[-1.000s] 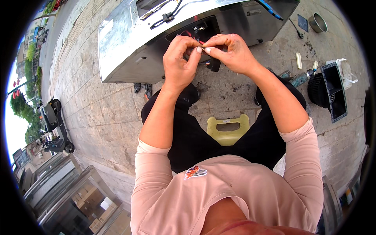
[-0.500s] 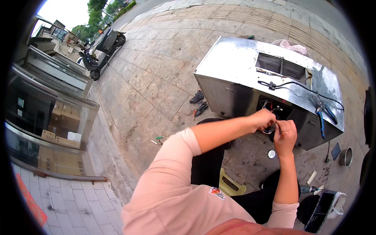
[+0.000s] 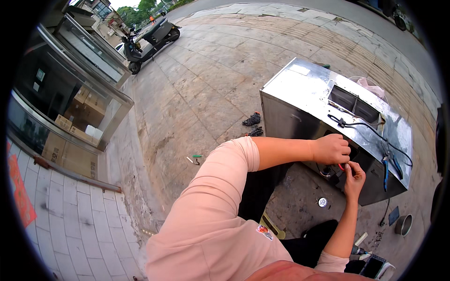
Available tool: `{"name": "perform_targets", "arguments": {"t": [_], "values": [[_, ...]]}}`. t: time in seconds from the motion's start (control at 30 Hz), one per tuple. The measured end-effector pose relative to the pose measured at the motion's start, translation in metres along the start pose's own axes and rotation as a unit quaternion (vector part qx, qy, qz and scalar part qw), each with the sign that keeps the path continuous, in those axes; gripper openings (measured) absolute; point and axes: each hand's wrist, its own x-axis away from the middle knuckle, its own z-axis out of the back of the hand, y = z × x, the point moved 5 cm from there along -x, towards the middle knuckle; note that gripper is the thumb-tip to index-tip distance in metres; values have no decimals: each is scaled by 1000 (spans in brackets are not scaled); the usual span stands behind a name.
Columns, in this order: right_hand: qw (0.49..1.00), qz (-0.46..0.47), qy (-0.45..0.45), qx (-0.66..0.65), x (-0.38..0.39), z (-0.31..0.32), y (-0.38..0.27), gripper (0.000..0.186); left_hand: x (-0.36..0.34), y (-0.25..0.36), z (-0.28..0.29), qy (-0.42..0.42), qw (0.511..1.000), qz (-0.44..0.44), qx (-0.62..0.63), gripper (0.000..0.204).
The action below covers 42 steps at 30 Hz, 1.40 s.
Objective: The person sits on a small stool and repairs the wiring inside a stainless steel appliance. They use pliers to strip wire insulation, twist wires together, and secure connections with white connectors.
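Observation:
My left hand [image 3: 332, 149] is closed at the open compartment in the front of a steel cabinet [image 3: 290, 114], its fingertips mostly hidden. Just below it my right hand [image 3: 354, 178] pinches at a red wire [image 3: 341, 166], fingertips close to the left hand's. More wires [image 3: 323, 171] hang in the dark compartment. On the cabinet's top are a rectangular cutout [image 3: 354, 105], a black cable [image 3: 363, 124] and pliers with blue handles [image 3: 385, 174], which hang over the front edge.
Black gloves [image 3: 251, 120], a round tin [image 3: 322, 202], a metal bowl [image 3: 403, 225] and a drill [image 3: 358, 250] lie on the pavement. A yellow stool [image 3: 272, 227] is under me. A scooter [image 3: 154, 42] stands at upper left beside glass doors [image 3: 56, 93].
The view has swung left and up, bringing more pavement and the doorway in. Both hands remain at the compartment, my left now with its back showing above my right.

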Motion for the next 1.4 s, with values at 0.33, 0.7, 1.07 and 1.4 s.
{"name": "perform_targets", "arguments": {"t": [0.33,0.7,1.07,1.4], "values": [[975,150,13,162,3,0,-34,4,22,-10,-63,-140,721,491,468,10],[995,73,35,60,2,9,-16,3,-6,14,5,-60,996,55,-24,23],[976,159,-8,149,9,-2,-45,4,36,-5,-67,-204,660,545,475,15],[995,84,16,53,4,11,-19,4,-17,17,10,-27,999,22,-35,13]]}}
